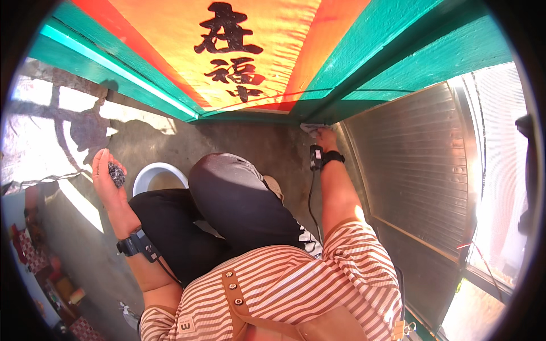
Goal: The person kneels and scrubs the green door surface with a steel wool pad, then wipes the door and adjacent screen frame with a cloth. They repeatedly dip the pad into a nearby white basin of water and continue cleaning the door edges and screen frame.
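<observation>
My left hand (106, 177) is raised on the left with a dark, grey-flecked scouring ball (116, 174) held against its palm, probably steel wool. On the right my right arm reaches forward, and my right hand (327, 139) presses a pale, crumpled cloth (314, 128) to the foot of a green-painted door (367, 81), where it meets the floor. My fingers partly hide the cloth. A white plastic basin (160, 167) stands beside my bent knee; my leg covers its near side, so its contents are hidden.
Orange-red paper (273, 38) with black writing covers the door's middle panel. A ribbed metal door panel (413, 170) stands close on my right. Bare concrete floor (251, 136) lies under me, partly sunlit. Assorted red and checked items (36, 255) line the far left.
</observation>
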Motion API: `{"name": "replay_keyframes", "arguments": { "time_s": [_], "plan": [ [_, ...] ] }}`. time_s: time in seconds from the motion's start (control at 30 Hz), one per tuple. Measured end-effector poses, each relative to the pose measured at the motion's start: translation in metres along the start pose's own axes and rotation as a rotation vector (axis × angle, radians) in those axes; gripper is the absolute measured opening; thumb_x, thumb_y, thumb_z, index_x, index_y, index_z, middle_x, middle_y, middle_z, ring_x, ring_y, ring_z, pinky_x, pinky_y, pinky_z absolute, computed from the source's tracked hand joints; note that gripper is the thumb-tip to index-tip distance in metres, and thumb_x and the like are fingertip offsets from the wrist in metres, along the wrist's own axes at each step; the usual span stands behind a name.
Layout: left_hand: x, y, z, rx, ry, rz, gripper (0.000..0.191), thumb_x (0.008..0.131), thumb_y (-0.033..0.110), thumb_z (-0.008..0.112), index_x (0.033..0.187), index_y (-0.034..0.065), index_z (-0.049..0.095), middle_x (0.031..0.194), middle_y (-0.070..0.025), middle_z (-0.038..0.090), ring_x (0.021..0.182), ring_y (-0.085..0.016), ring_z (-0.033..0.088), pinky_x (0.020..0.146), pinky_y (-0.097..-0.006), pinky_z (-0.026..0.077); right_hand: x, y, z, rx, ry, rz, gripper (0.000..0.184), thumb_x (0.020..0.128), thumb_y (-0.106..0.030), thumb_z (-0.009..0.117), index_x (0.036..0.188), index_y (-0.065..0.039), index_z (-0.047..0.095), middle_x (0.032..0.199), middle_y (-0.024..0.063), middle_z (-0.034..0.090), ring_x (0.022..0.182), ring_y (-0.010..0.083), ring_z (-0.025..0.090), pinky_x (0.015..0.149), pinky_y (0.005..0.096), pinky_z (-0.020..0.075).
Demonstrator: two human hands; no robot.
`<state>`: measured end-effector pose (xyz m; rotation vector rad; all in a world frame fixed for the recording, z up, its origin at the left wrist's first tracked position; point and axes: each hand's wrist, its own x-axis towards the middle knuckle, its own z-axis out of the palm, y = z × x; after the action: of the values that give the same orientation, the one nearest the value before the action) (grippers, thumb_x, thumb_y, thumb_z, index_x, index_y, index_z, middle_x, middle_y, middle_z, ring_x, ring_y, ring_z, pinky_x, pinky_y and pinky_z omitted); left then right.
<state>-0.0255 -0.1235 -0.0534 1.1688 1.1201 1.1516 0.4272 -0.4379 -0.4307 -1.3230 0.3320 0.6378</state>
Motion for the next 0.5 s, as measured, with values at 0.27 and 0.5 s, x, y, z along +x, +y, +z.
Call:
{"name": "replay_keyframes", "arguments": {
  "time_s": [0.27, 0.5],
  "plan": [
    [-0.005, 0.001, 0.008, -0.016, -0.071, 0.028, 0.013, 0.089, 0.014, 0.061, 0.095, 0.0030, 0.058, 0.071, 0.0005, 0.049, 0.053, -0.008, 0.049, 0.045, -0.0237, 0.039, -0.174, -0.142, 0.085, -0.013, -0.064, -0.746, 0.030, 0.081, 0.007, 0.061, 0.105, -0.004, 0.048, 0.087, 0.0072, 0.062, 0.079, 0.0159, 0.062, 0.067, 0.0282, 0.0502],
    [-0.021, 0.003, 0.015, 0.025, -0.102, 0.056, 0.020, 0.087, 0.017, 0.063, 0.101, 0.0035, 0.059, 0.077, 0.0001, 0.052, 0.054, -0.009, 0.049, 0.048, -0.0227, 0.039, -0.285, -0.347, 0.151, -0.206, 0.197, -1.546, 0.029, 0.081, -0.001, 0.066, 0.107, -0.002, 0.053, 0.094, 0.0087, 0.059, 0.088, 0.0140, 0.057, 0.076, 0.0271, 0.0464]
  ]
}}
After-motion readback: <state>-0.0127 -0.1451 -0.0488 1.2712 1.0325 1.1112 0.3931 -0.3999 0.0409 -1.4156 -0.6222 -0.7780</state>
